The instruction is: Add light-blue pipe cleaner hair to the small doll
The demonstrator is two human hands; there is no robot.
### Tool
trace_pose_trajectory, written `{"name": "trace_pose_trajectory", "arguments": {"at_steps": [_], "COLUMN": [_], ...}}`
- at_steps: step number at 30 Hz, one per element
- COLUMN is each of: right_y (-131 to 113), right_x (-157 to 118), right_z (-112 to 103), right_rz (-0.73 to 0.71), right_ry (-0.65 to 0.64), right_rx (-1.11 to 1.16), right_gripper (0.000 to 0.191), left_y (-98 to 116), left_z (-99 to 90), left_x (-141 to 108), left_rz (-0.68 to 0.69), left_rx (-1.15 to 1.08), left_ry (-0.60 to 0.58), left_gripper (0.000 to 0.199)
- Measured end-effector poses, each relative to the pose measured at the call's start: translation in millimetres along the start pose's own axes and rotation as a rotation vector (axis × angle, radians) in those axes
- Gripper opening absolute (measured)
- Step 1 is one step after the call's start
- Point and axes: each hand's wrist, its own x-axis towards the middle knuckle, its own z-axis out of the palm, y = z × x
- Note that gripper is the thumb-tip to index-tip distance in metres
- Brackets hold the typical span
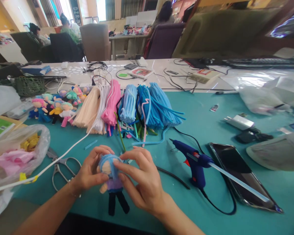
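Observation:
Between my two hands is a small doll (115, 185) that looks made of pipe cleaners, with blue hair, a lilac top and dark legs hanging down. My left hand (94, 166) grips its head from the left, thumb at the face. My right hand (140, 176) pinches the blue hair (115, 169) at the head's right side; part of the head is hidden by the fingers. Behind the doll lie bundles of pipe cleaners: beige (87, 111), pink (112, 102), light blue (128, 104) and darker blue (149, 107).
A blue glue gun (193, 156) with a glue stick rests near a phone (242, 173) at right. Scissors (63, 166) and a plastic bag (42, 140) lie at left, crossed by a white cable (71, 148). Several finished dolls (56, 109) sit behind. People sit in the background.

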Motion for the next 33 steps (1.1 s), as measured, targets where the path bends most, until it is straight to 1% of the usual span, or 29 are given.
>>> {"name": "trace_pose_trajectory", "arguments": {"at_steps": [4,11,14,21,26,30,33], "right_y": [0.7,0.4,1.2,-0.1,-0.6,-1.1,-2.0], "right_x": [1.1,0.2,-1.0,0.9,0.2,-1.2,-1.4], "right_z": [1.8,-2.0,-2.0,-0.5,-2.0,0.7,3.2], "right_rz": [-0.047,-0.019,-0.040,-0.070,-0.071,-0.082,-0.080], "right_ry": [0.007,0.007,0.025,-0.014,0.029,0.066,0.073], "right_rx": [-0.065,-0.024,-0.042,-0.091,-0.079,-0.068,-0.080], "right_gripper": [0.022,0.025,0.022,0.019,0.018,0.011,0.012], "left_y": [0.2,-2.8,-2.6,-0.4,0.2,-2.2,-4.2], "left_z": [2.3,-0.5,-1.6,-0.3,-0.1,-1.8,-3.5], "left_x": [-0.2,-1.9,-2.1,-1.7,-1.3,-2.8,-4.4], "left_rz": [-0.004,-0.016,-0.026,-0.033,-0.041,-0.037,-0.039], "left_rx": [-0.009,-0.025,-0.047,-0.067,-0.113,-0.088,-0.041], "left_ry": [0.001,0.027,0.023,0.041,0.040,0.048,0.040], "left_gripper": [0.043,0.042,0.042,0.042,0.041,0.040,0.041]}}
